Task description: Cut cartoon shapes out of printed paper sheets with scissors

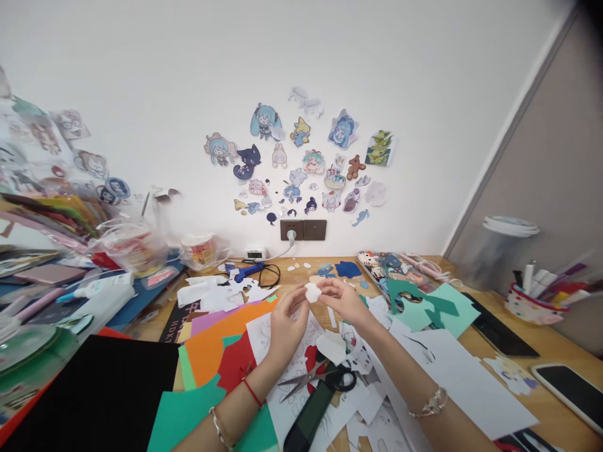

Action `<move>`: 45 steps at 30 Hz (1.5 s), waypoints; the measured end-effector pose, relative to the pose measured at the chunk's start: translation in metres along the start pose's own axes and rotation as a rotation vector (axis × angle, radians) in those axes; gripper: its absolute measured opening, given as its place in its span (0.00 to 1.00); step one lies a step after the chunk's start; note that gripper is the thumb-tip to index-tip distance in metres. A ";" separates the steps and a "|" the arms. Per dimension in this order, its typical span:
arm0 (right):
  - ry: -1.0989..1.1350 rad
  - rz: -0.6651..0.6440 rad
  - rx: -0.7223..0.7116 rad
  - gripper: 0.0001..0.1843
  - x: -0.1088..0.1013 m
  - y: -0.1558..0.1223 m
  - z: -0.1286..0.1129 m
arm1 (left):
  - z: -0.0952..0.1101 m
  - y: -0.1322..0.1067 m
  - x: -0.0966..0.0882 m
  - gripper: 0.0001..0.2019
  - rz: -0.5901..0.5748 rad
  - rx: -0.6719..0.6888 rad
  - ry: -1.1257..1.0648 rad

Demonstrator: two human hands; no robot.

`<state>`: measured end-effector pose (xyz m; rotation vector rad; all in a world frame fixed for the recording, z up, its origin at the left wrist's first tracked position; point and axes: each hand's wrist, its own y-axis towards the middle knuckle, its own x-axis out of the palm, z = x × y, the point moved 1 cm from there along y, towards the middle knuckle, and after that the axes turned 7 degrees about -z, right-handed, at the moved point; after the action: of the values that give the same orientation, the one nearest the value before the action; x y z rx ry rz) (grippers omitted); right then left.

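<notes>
Between the fingertips of both hands is a small white paper cutout (313, 292), held up above the middle of the desk. My left hand (291, 314) pinches its left edge, with a red cord and a bracelet on that wrist. From the other side my right hand (343, 302) grips the right edge; a silver bracelet circles that wrist. Below them, open-bladed scissors (325, 378) lie on a printed line-drawing sheet (273, 339), beside a dark green tool handle (308, 417). White paper scraps (332, 346) surround the scissors.
Coloured paper sheets (211, 351) and black paper (98, 395) spread to the left. Green paper (447, 307), a white sheet (471, 376), a phone (572, 392) and a pen holder (537, 304) stand or lie right. Character cutouts (313, 162) cover the wall above a power socket (303, 230).
</notes>
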<state>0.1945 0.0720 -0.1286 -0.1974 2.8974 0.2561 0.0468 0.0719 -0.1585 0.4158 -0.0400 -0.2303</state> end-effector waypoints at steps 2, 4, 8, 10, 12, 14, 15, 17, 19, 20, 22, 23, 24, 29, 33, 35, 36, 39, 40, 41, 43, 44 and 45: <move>-0.026 -0.012 0.005 0.09 0.000 -0.001 -0.001 | -0.003 0.003 0.000 0.15 -0.016 -0.072 -0.041; -0.047 -0.029 0.006 0.08 0.000 -0.001 -0.001 | -0.006 0.006 -0.001 0.12 -0.060 -0.152 -0.071; -0.080 -0.030 0.007 0.09 0.000 -0.001 -0.002 | -0.014 0.011 -0.002 0.09 -0.147 -0.258 -0.104; -0.096 -0.022 0.008 0.10 0.000 -0.001 -0.003 | -0.016 0.012 -0.003 0.09 -0.168 -0.291 -0.122; -0.115 -0.022 0.013 0.09 0.000 -0.001 -0.003 | -0.016 0.012 -0.003 0.10 -0.180 -0.314 -0.143; -0.141 -0.025 0.022 0.08 0.000 -0.001 -0.004 | -0.016 0.012 -0.003 0.10 -0.187 -0.327 -0.166; -0.157 -0.026 0.027 0.08 0.000 -0.001 -0.004 | -0.016 0.011 -0.004 0.10 -0.192 -0.332 -0.178; -0.193 -0.033 0.037 0.06 -0.001 -0.001 -0.003 | -0.015 0.011 -0.004 0.10 -0.209 -0.337 -0.202; -0.224 -0.047 0.042 0.07 -0.002 -0.001 -0.002 | -0.015 0.011 -0.004 0.10 -0.232 -0.340 -0.224; -0.235 -0.056 0.043 0.08 -0.002 -0.001 -0.001 | -0.014 0.010 -0.003 0.10 -0.244 -0.340 -0.234; -0.250 -0.070 0.042 0.09 -0.002 -0.001 0.000 | -0.014 0.010 -0.003 0.10 -0.265 -0.339 -0.254; -0.256 -0.075 0.042 0.10 -0.002 -0.001 -0.001 | -0.014 0.010 -0.003 0.10 -0.273 -0.337 -0.263; -0.262 -0.079 0.041 0.10 -0.002 -0.002 -0.001 | -0.014 0.010 -0.003 0.10 -0.280 -0.334 -0.273; -0.287 -0.095 0.033 0.10 0.000 -0.003 -0.005 | -0.014 0.009 -0.003 0.10 -0.303 -0.310 -0.318; -0.304 -0.100 0.025 0.11 0.002 -0.002 -0.007 | -0.014 0.009 -0.004 0.10 -0.311 -0.301 -0.343; -0.317 -0.101 0.024 0.11 0.002 -0.001 -0.007 | -0.015 0.009 -0.004 0.10 -0.309 -0.302 -0.347; -0.325 -0.103 0.025 0.11 0.002 -0.001 -0.006 | -0.016 0.010 -0.004 0.10 -0.306 -0.305 -0.348; -0.357 -0.110 0.033 0.11 0.001 -0.001 -0.004 | -0.017 0.010 -0.003 0.10 -0.291 -0.323 -0.339; -0.371 -0.113 0.035 0.11 0.001 -0.001 -0.004 | -0.018 0.010 -0.003 0.10 -0.286 -0.332 -0.333; -0.387 -0.116 0.037 0.11 0.001 -0.001 -0.003 | -0.018 0.010 -0.002 0.10 -0.280 -0.342 -0.326; -0.430 -0.120 0.040 0.11 -0.001 -0.001 -0.005 | -0.019 0.010 -0.002 0.10 -0.265 -0.366 -0.313; -0.458 -0.121 0.043 0.11 -0.002 -0.002 -0.007 | -0.019 0.010 -0.002 0.10 -0.255 -0.378 -0.308; -0.494 -0.122 0.048 0.11 -0.004 -0.004 -0.010 | -0.019 0.011 -0.002 0.10 -0.244 -0.389 -0.305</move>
<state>0.1967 0.0669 -0.1186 -0.2597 2.3896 0.1822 0.0485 0.0892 -0.1713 -0.0069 -0.2410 -0.5307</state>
